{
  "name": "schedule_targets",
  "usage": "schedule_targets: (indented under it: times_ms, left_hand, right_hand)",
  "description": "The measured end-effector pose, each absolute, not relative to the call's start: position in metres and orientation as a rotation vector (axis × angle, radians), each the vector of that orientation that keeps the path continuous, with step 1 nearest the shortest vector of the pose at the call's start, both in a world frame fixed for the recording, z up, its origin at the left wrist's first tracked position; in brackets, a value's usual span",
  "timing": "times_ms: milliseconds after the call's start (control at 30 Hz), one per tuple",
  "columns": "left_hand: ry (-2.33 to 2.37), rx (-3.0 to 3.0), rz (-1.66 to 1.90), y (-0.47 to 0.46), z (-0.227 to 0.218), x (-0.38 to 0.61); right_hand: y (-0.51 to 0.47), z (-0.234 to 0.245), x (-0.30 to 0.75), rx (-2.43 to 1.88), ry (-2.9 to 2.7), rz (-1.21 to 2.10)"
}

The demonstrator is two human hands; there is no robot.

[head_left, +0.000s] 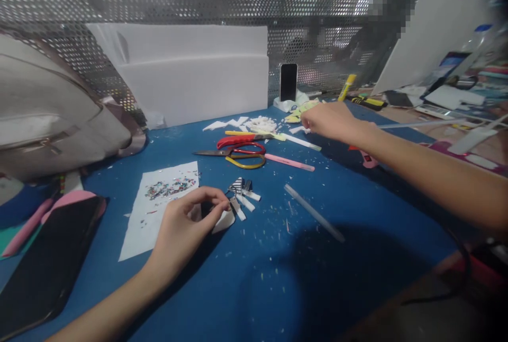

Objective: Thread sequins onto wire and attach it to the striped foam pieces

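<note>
My left hand (pixel 186 217) is closed, thumb and forefinger pinched at the edge of a small paper piece with white strips (pixel 246 201) and a black-and-white striped part. Its fingers and palm hide some of that piece. Reaching to the far side of the table, my right hand (pixel 333 121) has its fingers bent down together among white paper scraps (pixel 300 130); whatever lies between the fingertips is hidden. Beside my left hand, small shiny sequins (pixel 170 188) are scattered on a white paper sheet (pixel 135 236). To the right lies a translucent glue stick (pixel 315 213).
Scissors with red and yellow handles (pixel 246 155), a red-handled pair (pixel 236 141) and a pink pen (pixel 289 162) lie mid-table. A phone (pixel 288 82) stands at the back near a white board (pixel 198 85). At left are a dark phone (pixel 51 257) and a bag (pixel 51 114).
</note>
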State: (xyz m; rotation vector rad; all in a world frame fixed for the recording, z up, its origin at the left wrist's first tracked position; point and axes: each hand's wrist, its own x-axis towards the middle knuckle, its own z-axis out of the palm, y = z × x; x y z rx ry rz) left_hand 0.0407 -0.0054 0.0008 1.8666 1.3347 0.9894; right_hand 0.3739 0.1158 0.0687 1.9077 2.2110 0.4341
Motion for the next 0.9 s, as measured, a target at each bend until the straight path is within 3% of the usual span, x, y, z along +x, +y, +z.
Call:
schedule_targets:
  times_ms: [367, 900]
  left_hand:
    - [1.292, 1.874, 1.008, -0.005, 0.001, 0.039]
    - [1.308, 1.879, 0.998, -0.005, 0.002, 0.042]
  right_hand:
    - [0.134, 0.058, 0.366, 1.887, 1.994, 0.348]
    - [0.153, 0.045, 0.378, 1.810, 2.091, 0.314]
